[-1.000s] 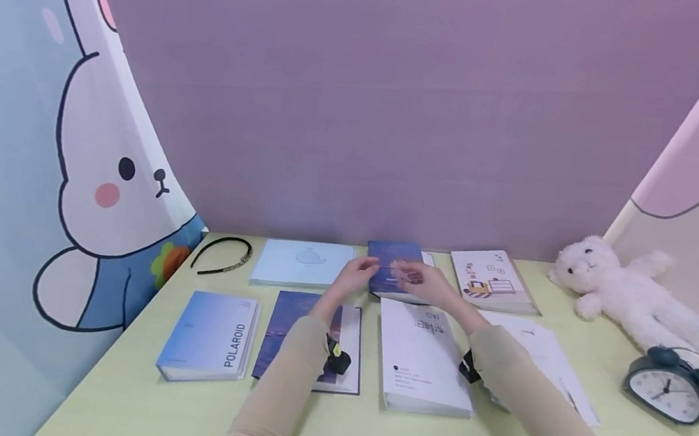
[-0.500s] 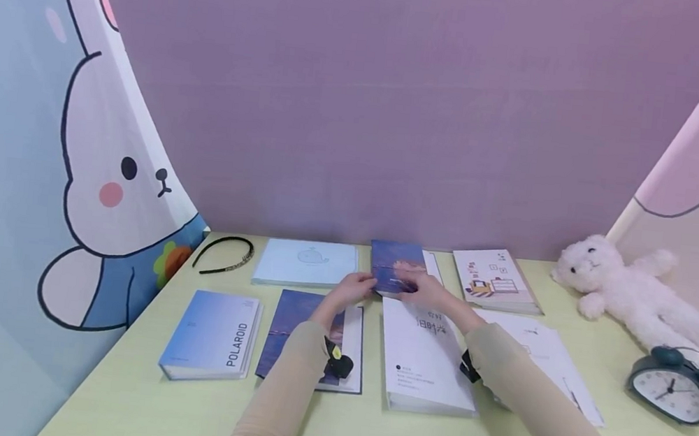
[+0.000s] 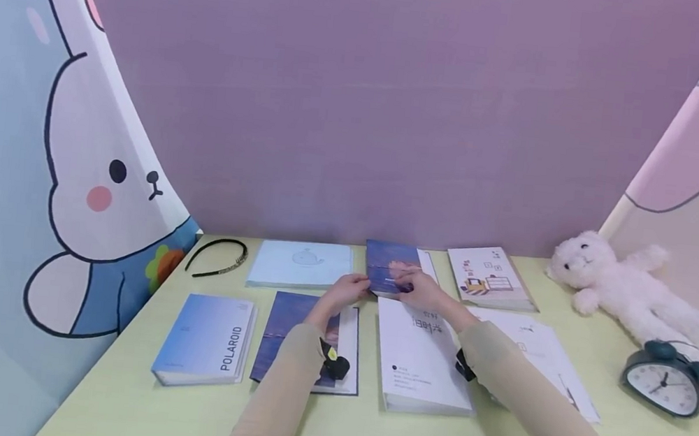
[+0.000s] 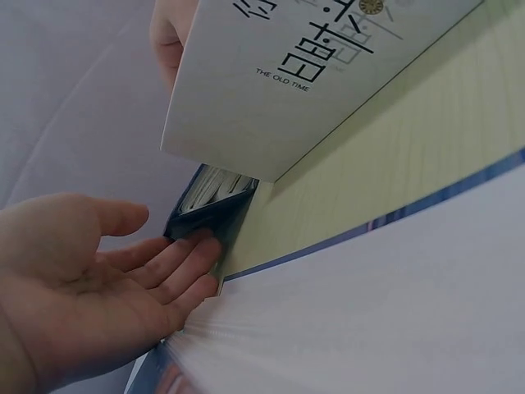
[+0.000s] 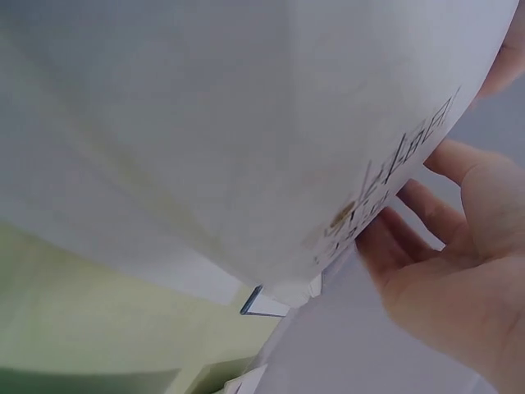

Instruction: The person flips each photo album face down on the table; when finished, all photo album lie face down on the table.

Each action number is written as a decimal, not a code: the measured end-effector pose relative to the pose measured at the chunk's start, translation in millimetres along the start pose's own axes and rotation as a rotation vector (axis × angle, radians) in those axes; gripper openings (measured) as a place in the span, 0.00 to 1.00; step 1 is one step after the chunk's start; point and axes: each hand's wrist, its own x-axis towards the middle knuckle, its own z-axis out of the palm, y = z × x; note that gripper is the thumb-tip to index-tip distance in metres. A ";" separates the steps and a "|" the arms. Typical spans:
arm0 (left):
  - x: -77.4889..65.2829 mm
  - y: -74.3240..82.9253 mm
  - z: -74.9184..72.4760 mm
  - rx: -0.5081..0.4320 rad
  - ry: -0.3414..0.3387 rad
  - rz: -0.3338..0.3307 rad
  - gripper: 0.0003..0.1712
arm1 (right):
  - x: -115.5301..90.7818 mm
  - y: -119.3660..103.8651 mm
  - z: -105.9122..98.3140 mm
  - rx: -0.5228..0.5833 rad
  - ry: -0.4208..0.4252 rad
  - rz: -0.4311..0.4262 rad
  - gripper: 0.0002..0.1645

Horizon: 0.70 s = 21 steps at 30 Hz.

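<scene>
A dark blue photo album point(image 3: 388, 262) with a sunset cover lies in the back row, seen in the head view. At its near left corner is my left hand point(image 3: 347, 293). The left wrist view shows that hand's fingers point(image 4: 182, 271) touching the blue cover edge, thumb spread apart from it. My right hand point(image 3: 423, 292) is over the same album's near right part, fingertips on the cover. In the right wrist view its fingers point(image 5: 431, 209) look loosely bent and are partly hidden behind the white album point(image 5: 246, 123). That white album point(image 3: 420, 362) lies just in front.
Other albums lie around: light blue whale point(image 3: 301, 264), illustrated point(image 3: 490, 279), POLAROID point(image 3: 202, 337), a second sunset one point(image 3: 291, 332) under my left arm and a white one point(image 3: 548, 349) beside my right. A headband point(image 3: 219, 256), plush toy point(image 3: 621, 286) and alarm clock point(image 3: 665, 385) flank them.
Both hands have come down from above the dark blue album onto its near edge, the left one at the corner. Since half a second ago they have barely moved; the view has shifted slightly.
</scene>
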 end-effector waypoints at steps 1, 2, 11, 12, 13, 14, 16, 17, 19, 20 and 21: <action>-0.9 0.9 -0.2 -0.006 0.001 0.000 0.26 | 0.0 0.8 0.1 0.008 0.005 0.001 0.22; -2.2 2.3 -0.5 -0.016 0.000 -0.005 0.26 | -0.5 1.7 0.2 0.022 0.009 0.006 0.22; -3.4 5.6 1.0 -0.053 -0.018 -0.012 0.26 | -4.8 4.4 -1.3 -0.003 0.011 0.043 0.28; 0.1 0.9 -0.2 -0.042 -0.020 0.000 0.26 | -4.6 4.1 -1.3 -0.011 0.009 0.044 0.30; 3.7 -4.1 -1.5 -0.027 -0.019 0.019 0.27 | -4.3 3.7 -1.3 -0.019 0.008 0.046 0.31; 17.0 -17.5 -3.8 -0.032 -0.032 0.043 0.28 | -3.7 3.3 -1.1 -0.023 0.007 0.047 0.31; 42.1 -43.6 -8.4 -0.052 -0.062 0.100 0.30 | -2.9 1.7 -1.0 -0.026 0.007 0.063 0.31; 49.5 -50.6 -10.1 -0.078 -0.074 0.098 0.31 | -2.6 0.8 -0.8 -0.033 0.008 0.070 0.30; 57.9 -54.4 -11.0 -0.116 -0.084 0.076 0.32 | -1.9 -0.9 -1.2 -0.037 0.005 0.101 0.30; 59.4 -52.3 -10.2 -0.139 -0.088 0.048 0.31 | -1.6 -1.4 -1.8 -0.043 0.004 0.116 0.29; 48.8 -39.1 -8.7 -0.147 -0.077 0.016 0.30 | -1.5 -2.0 -2.3 -0.043 0.002 0.138 0.29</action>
